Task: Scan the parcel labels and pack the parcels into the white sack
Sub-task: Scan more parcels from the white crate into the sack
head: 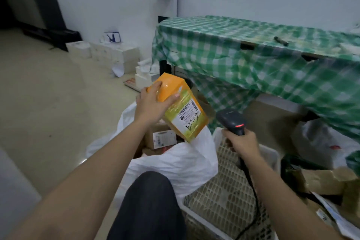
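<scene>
Your left hand [151, 101] curls its fingers over the top of the tilted orange-and-yellow film-wrapped box parcel [180, 106] above the open white plastic sack [175, 163], label up, while your right hand [242, 143] grips the black handheld barcode scanner [231, 121] beside the white perforated plastic crate [226, 187].

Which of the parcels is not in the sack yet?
The orange-yellow parcel, gripped in the left hand above the white sack. The brown parcel already lies inside.
</scene>
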`<state>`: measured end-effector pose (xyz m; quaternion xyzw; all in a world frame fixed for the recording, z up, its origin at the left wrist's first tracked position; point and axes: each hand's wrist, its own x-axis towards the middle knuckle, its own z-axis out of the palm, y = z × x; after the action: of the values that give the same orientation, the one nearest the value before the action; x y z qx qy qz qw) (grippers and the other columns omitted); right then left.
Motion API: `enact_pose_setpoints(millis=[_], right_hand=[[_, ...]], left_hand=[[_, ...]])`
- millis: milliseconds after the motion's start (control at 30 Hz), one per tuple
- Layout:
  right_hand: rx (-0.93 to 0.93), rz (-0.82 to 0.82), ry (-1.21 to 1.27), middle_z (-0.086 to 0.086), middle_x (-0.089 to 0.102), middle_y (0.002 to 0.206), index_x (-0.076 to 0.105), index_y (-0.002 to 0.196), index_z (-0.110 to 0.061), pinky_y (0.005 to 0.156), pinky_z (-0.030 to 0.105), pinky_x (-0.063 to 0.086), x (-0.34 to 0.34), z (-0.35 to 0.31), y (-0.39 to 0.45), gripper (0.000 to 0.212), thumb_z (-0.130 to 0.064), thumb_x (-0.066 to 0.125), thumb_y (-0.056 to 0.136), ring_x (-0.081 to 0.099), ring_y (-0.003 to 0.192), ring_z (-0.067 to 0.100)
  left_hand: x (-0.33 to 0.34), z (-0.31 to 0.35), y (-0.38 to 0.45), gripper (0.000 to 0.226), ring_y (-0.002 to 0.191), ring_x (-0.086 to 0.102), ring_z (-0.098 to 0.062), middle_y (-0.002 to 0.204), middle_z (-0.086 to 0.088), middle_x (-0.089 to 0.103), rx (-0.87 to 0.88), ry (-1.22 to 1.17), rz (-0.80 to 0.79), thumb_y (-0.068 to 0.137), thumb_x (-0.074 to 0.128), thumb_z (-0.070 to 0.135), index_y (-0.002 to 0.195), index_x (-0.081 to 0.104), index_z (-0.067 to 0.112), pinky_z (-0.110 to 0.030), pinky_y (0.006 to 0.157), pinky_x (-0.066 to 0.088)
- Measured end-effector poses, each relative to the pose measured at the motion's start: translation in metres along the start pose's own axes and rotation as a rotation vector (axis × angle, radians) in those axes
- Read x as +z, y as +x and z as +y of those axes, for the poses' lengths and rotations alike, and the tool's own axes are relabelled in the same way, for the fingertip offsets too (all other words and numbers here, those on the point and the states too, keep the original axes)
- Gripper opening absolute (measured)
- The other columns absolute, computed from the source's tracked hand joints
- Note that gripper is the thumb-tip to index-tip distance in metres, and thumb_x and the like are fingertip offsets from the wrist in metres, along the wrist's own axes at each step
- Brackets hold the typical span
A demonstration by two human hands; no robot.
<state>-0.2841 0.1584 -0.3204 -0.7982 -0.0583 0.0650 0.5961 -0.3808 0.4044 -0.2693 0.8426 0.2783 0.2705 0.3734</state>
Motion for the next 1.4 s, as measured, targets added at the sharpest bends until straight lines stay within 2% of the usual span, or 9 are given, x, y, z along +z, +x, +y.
enact_pose_setpoints(millis=[200, 333, 500, 833, 933, 1033, 1100, 1233, 1400], right_hand=[[0.09, -0.169, -0.129, 0.01, 0.061, 0.059, 0.063, 0.073, -0.004, 0.052, 0.026, 0.045, 0.059, 0.026, 0.048, 0.012, -0.009, 0.073, 0.078, 0.055, 0.051, 0.018], [0.133, -0.186, -0.183, 0.013, 0.065, 0.063, 0.066, 0.073, -0.002, 0.062, 0.033, 0.045, 0.093, 0.06, 0.08, 0.019, -0.018, 0.077, 0.074, 0.06, 0.061, 0.025], [0.158, -0.163, -0.214, 0.005, 0.064, 0.071, 0.061, 0.071, -0.018, 0.07, 0.035, 0.047, 0.136, 0.08, 0.111, 0.026, -0.032, 0.083, 0.07, 0.059, 0.073, 0.025], [0.14, -0.279, -0.27, 0.002, 0.068, 0.085, 0.063, 0.091, -0.013, 0.078, 0.037, 0.052, 0.154, 0.109, 0.116, 0.045, -0.033, 0.09, 0.061, 0.065, 0.083, 0.021], [0.067, -0.296, -0.343, -0.001, 0.065, 0.09, 0.059, 0.098, -0.012, 0.075, 0.035, 0.05, 0.161, 0.104, 0.113, 0.056, -0.039, 0.09, 0.06, 0.061, 0.083, 0.019], [0.025, -0.27, -0.481, -0.002, 0.058, 0.088, 0.051, 0.099, -0.016, 0.071, 0.029, 0.04, 0.176, 0.102, 0.109, 0.05, -0.034, 0.086, 0.068, 0.054, 0.08, 0.019], [0.024, -0.248, -0.526, 0.004, 0.062, 0.09, 0.053, 0.099, -0.015, 0.071, 0.028, 0.039, 0.184, 0.102, 0.104, 0.035, -0.024, 0.078, 0.076, 0.053, 0.078, 0.022], [0.005, -0.219, -0.489, 0.003, 0.058, 0.076, 0.055, 0.09, -0.013, 0.069, 0.027, 0.038, 0.184, 0.098, 0.097, 0.018, -0.01, 0.067, 0.079, 0.058, 0.077, 0.028], [-0.011, -0.164, -0.223, 0.0, 0.055, 0.066, 0.055, 0.078, -0.011, 0.066, 0.027, 0.038, 0.162, 0.057, 0.095, 0.017, -0.005, 0.071, 0.078, 0.053, 0.066, 0.021]], left_hand=[[0.014, -0.075, 0.035, 0.087, 0.141, 0.009, -0.037, 0.154, -0.014, 0.011, -0.01, 0.469, -0.096, 0.079, 0.039, 0.078, 0.15, 0.002, 0.044, -0.055, 0.112, 0.021], [0.047, -0.106, 0.051, 0.081, 0.146, 0.001, -0.038, 0.159, -0.013, 0.007, 0.068, 0.627, -0.336, 0.083, 0.051, 0.067, 0.148, 0.022, 0.029, -0.051, 0.117, 0.013], [0.068, -0.132, 0.062, 0.051, 0.122, 0.046, -0.027, 0.14, -0.005, 0.043, 0.066, 0.529, -0.383, 0.093, 0.056, 0.036, 0.136, 0.037, 0.015, -0.038, 0.089, 0.043], [0.101, -0.163, 0.047, 0.068, 0.121, 0.049, -0.028, 0.14, -0.005, 0.041, -0.005, 0.779, -0.651, 0.088, 0.063, 0.024, 0.145, 0.026, 0.024, -0.041, 0.088, 0.046], [0.094, -0.161, 0.045, 0.051, 0.115, 0.053, -0.03, 0.132, -0.007, 0.05, 0.05, 0.66, -0.6, 0.092, 0.056, 0.022, 0.139, 0.038, 0.02, -0.042, 0.087, 0.049], [0.072, -0.162, 0.047, 0.032, 0.113, 0.054, -0.039, 0.125, -0.016, 0.059, 0.357, 0.711, -0.121, 0.085, 0.06, 0.015, 0.116, 0.061, 0.011, -0.047, 0.092, 0.043], [0.052, -0.168, 0.049, 0.044, 0.126, 0.044, -0.043, 0.138, -0.02, 0.049, 0.226, 0.808, 0.136, 0.088, 0.058, 0.03, 0.127, 0.056, 0.011, -0.052, 0.101, 0.031], [0.023, -0.179, 0.045, 0.086, 0.134, 0.036, -0.041, 0.152, -0.022, 0.029, -0.43, 0.528, -0.049, 0.092, 0.045, 0.056, 0.152, 0.008, 0.007, -0.05, 0.101, 0.036], [0.02, -0.18, 0.04, 0.032, 0.096, 0.059, -0.034, 0.101, -0.01, 0.063, -0.327, 0.355, 0.048, 0.098, 0.049, 0.038, 0.116, 0.053, 0.012, -0.039, 0.075, 0.044]])
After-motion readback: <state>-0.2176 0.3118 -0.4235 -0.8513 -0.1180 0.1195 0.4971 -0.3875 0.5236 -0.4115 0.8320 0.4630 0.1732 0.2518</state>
